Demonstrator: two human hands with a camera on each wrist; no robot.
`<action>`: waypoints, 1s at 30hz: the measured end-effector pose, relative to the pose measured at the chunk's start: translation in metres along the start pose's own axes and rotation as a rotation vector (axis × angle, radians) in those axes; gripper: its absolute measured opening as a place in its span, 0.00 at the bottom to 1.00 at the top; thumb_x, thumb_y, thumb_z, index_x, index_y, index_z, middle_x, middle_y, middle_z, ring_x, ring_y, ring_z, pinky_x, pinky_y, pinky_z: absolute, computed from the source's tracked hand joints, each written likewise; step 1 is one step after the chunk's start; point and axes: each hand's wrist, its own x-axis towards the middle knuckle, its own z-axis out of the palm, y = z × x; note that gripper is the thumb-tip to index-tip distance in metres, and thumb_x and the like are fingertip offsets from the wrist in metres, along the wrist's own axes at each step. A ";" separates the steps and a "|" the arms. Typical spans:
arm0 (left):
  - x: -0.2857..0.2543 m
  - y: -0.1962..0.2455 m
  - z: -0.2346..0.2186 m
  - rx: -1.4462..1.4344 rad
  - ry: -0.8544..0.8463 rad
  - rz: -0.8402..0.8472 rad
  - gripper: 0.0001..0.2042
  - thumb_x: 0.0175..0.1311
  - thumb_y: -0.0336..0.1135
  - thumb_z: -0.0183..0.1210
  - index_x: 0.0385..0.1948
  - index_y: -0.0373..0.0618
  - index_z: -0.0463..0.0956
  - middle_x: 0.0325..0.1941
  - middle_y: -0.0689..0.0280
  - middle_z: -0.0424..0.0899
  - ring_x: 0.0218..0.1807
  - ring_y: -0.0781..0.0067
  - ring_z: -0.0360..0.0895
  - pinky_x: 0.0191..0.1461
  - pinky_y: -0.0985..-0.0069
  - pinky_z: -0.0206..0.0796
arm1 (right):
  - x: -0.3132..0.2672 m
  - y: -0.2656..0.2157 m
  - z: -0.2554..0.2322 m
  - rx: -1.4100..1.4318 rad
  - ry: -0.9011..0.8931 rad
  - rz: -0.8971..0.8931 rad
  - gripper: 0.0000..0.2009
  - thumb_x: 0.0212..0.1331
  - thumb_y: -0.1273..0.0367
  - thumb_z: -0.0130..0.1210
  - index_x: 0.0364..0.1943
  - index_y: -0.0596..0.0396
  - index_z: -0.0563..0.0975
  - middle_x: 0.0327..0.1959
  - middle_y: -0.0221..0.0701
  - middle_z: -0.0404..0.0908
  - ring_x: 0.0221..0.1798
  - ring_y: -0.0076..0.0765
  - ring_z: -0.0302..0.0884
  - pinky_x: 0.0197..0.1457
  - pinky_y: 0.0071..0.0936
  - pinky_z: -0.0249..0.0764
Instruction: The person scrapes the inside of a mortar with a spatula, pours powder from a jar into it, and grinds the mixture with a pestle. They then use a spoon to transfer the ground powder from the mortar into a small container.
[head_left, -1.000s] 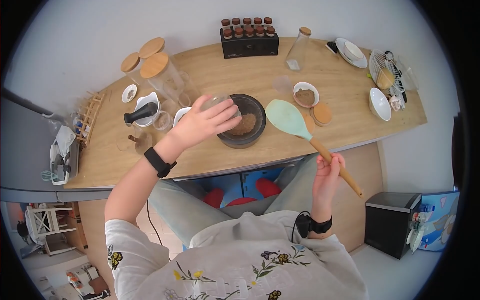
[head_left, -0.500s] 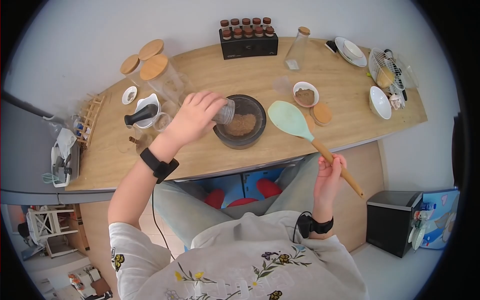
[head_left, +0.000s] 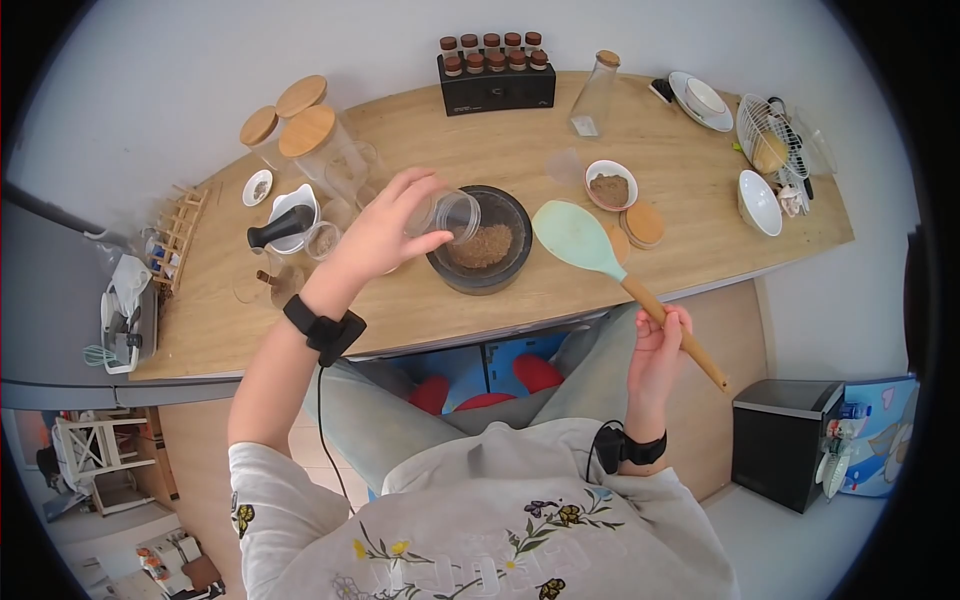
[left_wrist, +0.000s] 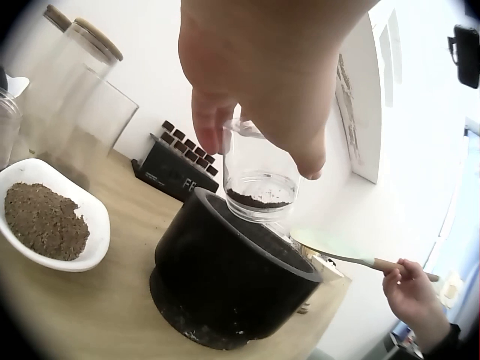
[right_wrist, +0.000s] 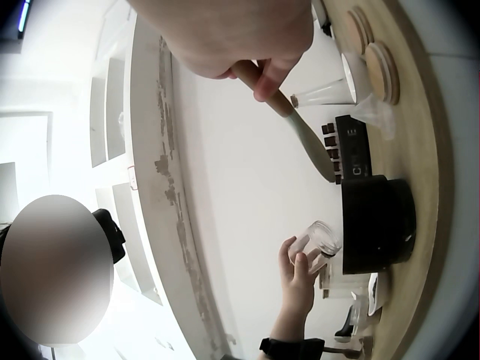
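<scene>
My left hand holds a clear glass jar at the near left part of the black stone mortar. Thumb and fingers are spread round the jar, its mouth toward the mortar. In the left wrist view, dark powder lies near the jar's lower end, just over the mortar's rim. Coarse brown powder covers the mortar's bottom. My right hand grips the wooden handle of a mint-green spoon, whose head is raised right of the mortar.
Right of the mortar are a small bowl of brown powder and wooden lids. To the left stand tall glass canisters and a white bowl with a black pestle. A black spice rack stands at the back.
My left hand has drawn the jar back leftward from over the mortar and turned it, so the thumb now shows below it. The right hand and spoon stay nearly still.
</scene>
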 end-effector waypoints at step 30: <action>-0.073 -0.020 0.043 -1.635 0.452 -0.712 0.23 0.63 0.53 0.40 0.54 0.48 0.59 0.52 0.58 0.67 0.44 0.68 0.70 0.41 0.78 0.63 | -0.003 0.011 -0.005 0.096 0.055 0.001 0.07 0.62 0.68 0.40 0.37 0.57 0.66 0.34 0.34 0.71 0.33 0.32 0.71 0.39 0.25 0.68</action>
